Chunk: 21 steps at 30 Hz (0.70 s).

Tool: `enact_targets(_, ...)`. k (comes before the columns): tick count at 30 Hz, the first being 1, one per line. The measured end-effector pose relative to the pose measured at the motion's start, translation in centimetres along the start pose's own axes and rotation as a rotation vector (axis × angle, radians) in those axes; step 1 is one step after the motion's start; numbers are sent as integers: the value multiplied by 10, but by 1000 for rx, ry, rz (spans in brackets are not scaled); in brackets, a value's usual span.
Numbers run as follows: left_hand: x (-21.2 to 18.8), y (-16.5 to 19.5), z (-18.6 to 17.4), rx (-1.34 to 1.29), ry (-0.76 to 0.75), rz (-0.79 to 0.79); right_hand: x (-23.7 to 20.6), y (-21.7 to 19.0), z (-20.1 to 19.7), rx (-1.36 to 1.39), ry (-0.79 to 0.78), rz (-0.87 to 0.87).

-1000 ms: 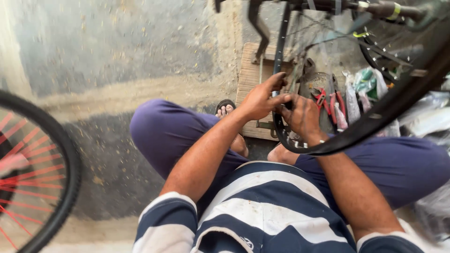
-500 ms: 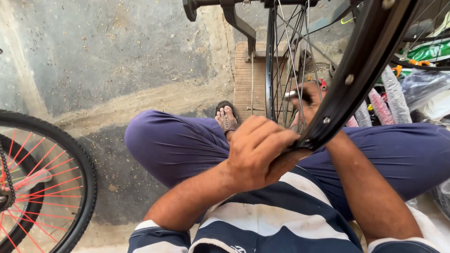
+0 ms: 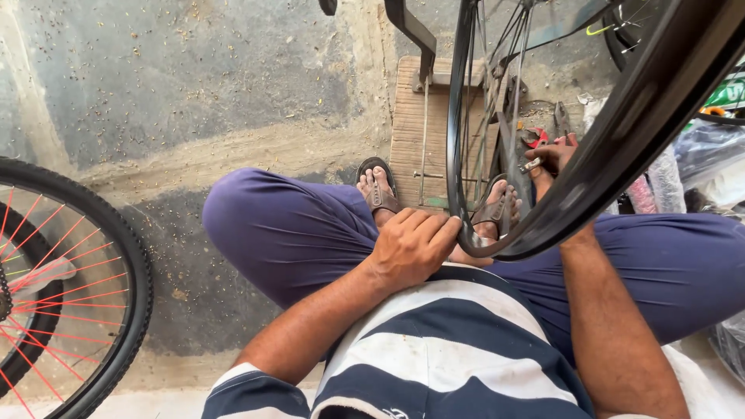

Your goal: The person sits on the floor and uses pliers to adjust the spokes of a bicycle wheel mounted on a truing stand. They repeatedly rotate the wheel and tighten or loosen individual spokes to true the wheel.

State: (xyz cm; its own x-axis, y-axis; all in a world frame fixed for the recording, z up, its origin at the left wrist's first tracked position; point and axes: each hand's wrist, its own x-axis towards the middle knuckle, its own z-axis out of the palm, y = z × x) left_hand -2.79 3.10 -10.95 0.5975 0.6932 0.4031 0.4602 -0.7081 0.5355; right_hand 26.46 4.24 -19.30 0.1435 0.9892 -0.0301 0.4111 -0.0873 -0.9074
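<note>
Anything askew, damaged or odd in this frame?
Nothing looks damaged. Left hand grips the bicycle wheel rim at the lap; right hand reaches behind it. Tools lie scattered on the ground beyond the wooden board.

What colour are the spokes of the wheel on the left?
The spokes are red, seen in the head view.

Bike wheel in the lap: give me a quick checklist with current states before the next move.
1. Left hand gripping the tyre at the wheel's low edge: ok.
2. Right hand reaching in behind the rim, holding a small metal tool: ok; its grip is partly hidden.
3. Spokes free of fingers: cannot tell.
4. Sandalled feet close under the wheel: not ok.
5. Pliers by the wooden board within sight: ok.
</note>
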Motion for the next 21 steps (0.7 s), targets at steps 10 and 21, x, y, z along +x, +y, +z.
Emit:
enact_targets(10,7,-16,-12,-234,-123,-43,-8,-10,29,317,-222,322)
enact_targets(21,65,-104,54,-584,53,-562,6,-33,60,273,-365,212)
